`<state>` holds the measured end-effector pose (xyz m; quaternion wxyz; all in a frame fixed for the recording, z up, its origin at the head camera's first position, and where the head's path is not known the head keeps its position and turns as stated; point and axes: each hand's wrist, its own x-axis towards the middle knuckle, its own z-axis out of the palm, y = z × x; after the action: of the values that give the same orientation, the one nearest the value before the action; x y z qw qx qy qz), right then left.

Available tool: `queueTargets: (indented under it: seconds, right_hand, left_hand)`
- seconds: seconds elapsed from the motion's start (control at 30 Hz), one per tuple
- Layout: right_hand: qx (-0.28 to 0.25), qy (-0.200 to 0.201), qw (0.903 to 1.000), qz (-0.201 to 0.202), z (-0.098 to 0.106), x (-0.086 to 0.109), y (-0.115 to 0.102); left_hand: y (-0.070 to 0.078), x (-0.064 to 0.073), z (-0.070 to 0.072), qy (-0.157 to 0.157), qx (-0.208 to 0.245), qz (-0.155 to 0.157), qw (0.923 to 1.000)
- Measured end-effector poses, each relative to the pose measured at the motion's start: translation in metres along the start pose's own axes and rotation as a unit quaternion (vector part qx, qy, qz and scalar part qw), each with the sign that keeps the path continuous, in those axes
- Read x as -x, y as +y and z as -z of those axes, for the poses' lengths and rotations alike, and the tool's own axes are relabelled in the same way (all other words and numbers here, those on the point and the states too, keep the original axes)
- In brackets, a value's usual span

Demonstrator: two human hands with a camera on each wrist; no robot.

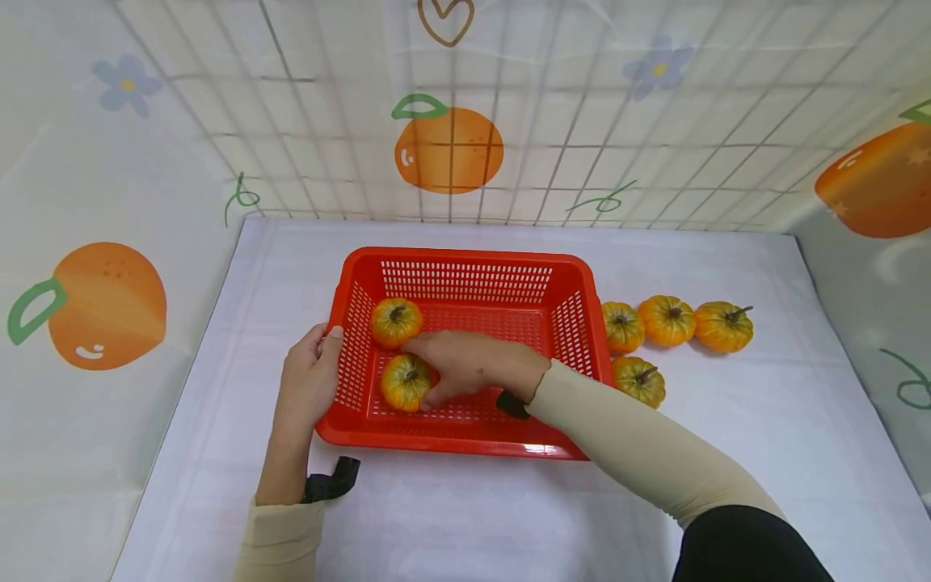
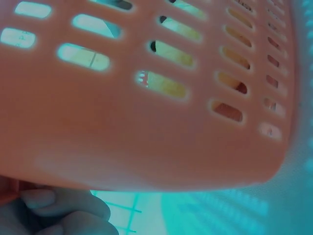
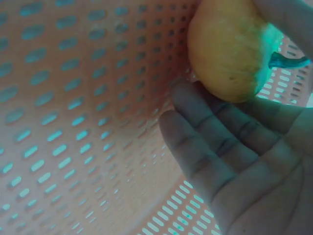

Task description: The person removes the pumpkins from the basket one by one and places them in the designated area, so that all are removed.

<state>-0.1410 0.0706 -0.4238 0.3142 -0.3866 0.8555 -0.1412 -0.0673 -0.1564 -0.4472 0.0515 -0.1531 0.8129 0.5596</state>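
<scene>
A red plastic basket (image 1: 480, 446) with slotted walls stands on the white surface. My left hand (image 1: 309, 380) grips its left rim; in the left wrist view the curled fingers (image 2: 73, 208) show under the basket wall (image 2: 146, 147). Inside the basket, my right hand (image 1: 465, 364) holds a small yellow-orange pumpkin (image 1: 404, 383) between thumb and forefinger. In the right wrist view this pumpkin (image 3: 230, 49) has the thumb on one side, and the other fingers (image 3: 195, 147) lie loosely beside it. Another small pumpkin (image 1: 396, 322) sits just behind it, near the basket's left wall.
Right of the basket lie several more small pumpkins (image 1: 666, 320), the nearest ones (image 1: 638, 381) close against its wall. A white wire grid (image 1: 553, 162) and a fruit-printed curtain (image 1: 349, 48) rise behind the table (image 1: 785, 404). The right forearm crosses the basket's front right corner.
</scene>
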Motion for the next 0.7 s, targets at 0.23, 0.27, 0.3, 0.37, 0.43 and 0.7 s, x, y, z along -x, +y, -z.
queueTargets:
  seconds: [0.23, 0.27, 0.3, 0.37, 0.43, 0.7]
  right_hand:
    - [-0.01, 0.009, 0.9999, -0.001, 0.005, 0.002, 0.001]
    - [-0.012, 0.01, 0.9999, -0.002, 0.006, 0.002, 0.001]
    - [-0.014, 0.012, 0.9998, -0.004, 0.007, 0.003, 0.001]
    - [-0.018, 0.017, 0.9997, -0.005, 0.008, 0.004, 0.001]
    - [-0.02, 0.023, 0.9995, -0.003, 0.011, 0.005, 0.0]
    - [-0.022, 0.047, 0.9986, 0.005, 0.021, 0.014, -0.002]
  left_hand:
    - [0.002, 0.0, 0.0, 0.004, -0.009, -0.003, 1.0]
    - [0.003, 0.0, 0.0, 0.004, -0.009, -0.002, 1.0]
    - [0.003, 0.0, 0.0, 0.003, -0.009, 0.0, 1.0]
    - [0.003, -0.001, 0.0, 0.002, -0.008, 0.001, 1.0]
    - [0.004, -0.001, 0.001, -0.001, -0.006, 0.001, 1.0]
    - [0.003, -0.002, 0.002, -0.003, -0.011, 0.001, 0.9999]
